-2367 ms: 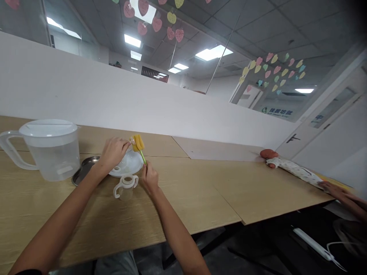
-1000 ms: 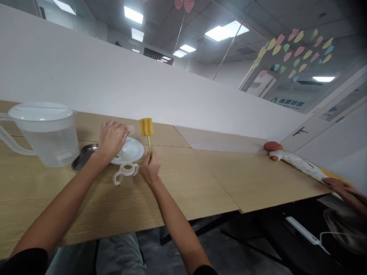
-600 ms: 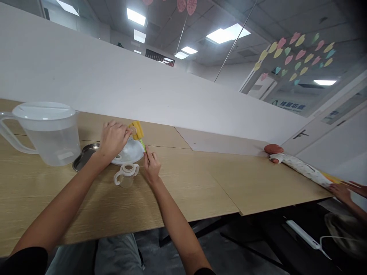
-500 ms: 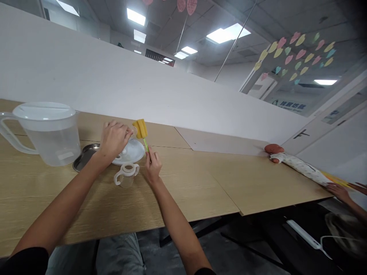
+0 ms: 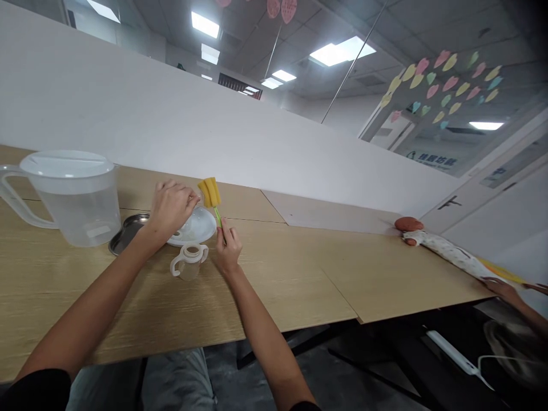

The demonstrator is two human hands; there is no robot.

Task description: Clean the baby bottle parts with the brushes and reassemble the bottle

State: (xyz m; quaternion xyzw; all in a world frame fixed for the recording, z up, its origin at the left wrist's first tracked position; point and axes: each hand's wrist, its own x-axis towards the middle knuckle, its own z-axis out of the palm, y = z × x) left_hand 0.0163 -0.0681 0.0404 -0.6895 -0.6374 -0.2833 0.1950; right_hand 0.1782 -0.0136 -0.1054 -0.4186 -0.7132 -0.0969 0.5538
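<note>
In my right hand (image 5: 229, 246) is the green handle of a sponge bottle brush, its yellow sponge head (image 5: 209, 192) pointing up. My left hand (image 5: 172, 204) pinches a small clear piece (image 5: 200, 198) right beside the sponge; its exact kind is hard to make out. Below both hands lies a white plate (image 5: 204, 226), partly covered by my left hand, with small pale parts on it. A clear baby bottle (image 5: 189, 268) with two white handles stands upright, without a lid, in front of the plate.
To the left stands a large lidded plastic pitcher (image 5: 88, 200) of clear liquid. A metal kidney tray (image 5: 128, 231) sits between it and my left forearm. At the far right, another person's hand (image 5: 499, 286) rests by a white patterned cloth bundle (image 5: 445, 251) on the table.
My hands stay nearly in place, with the sponge and the clear piece shifting only slightly against each other. The other person's hand has moved a little to the left.
</note>
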